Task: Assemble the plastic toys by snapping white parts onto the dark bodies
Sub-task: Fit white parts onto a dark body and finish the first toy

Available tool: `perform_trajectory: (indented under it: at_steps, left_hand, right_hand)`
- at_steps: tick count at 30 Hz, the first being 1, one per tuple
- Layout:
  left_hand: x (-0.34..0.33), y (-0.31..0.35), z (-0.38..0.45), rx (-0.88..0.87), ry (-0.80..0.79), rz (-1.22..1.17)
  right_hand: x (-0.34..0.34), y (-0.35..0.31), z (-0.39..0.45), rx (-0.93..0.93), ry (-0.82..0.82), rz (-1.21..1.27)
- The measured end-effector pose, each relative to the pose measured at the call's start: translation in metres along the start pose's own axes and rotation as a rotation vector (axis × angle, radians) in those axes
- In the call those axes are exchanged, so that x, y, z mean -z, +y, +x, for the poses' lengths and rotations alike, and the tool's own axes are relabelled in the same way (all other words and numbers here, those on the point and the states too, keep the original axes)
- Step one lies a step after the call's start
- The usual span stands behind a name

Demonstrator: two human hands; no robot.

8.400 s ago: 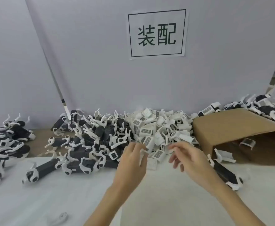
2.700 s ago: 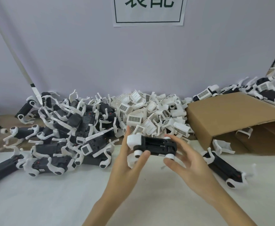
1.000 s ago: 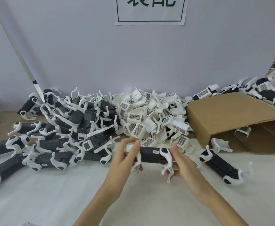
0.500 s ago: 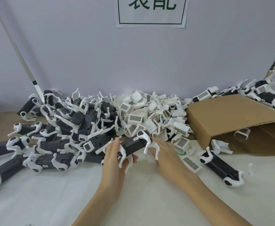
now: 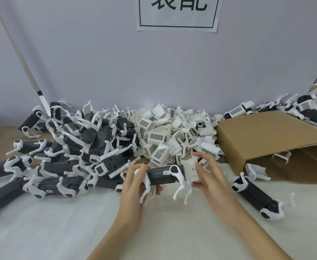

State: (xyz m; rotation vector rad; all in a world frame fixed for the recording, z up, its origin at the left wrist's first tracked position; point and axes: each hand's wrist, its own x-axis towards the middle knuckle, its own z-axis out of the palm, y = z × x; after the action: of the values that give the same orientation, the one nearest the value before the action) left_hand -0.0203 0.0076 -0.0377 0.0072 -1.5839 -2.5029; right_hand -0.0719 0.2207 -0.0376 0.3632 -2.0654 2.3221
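Note:
A dark toy body (image 5: 160,176) with white legs hangs level above the table's middle. My left hand (image 5: 135,186) grips its left end, fingers wrapped round the front legs. My right hand (image 5: 209,177) holds a white shell part (image 5: 190,168) against the body's right end, thumb on top and fingers under it. Behind the hands lies a heap of white shell parts (image 5: 172,136). To its left sits a pile of dark bodies with white legs (image 5: 82,147).
An open cardboard box (image 5: 277,139) lies on its side at the right, with a finished toy (image 5: 259,199) in front of it and more toys (image 5: 304,111) behind it. More dark bodies (image 5: 1,194) reach the left edge. A sign (image 5: 178,12) hangs on the wall.
The toy body has swung level and moved slightly right. My right hand has picked a white shell part from the heap and brought it to the body's right end.

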Motion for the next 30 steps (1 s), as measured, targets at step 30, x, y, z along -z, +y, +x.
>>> perform_trajectory:
  at_steps: [30]
  left_hand:
    - [-0.002, -0.006, -0.009, -0.12, -0.17, 0.274]
  right_hand:
    - [0.004, -0.032, -0.015, 0.204, -0.136, -0.255]
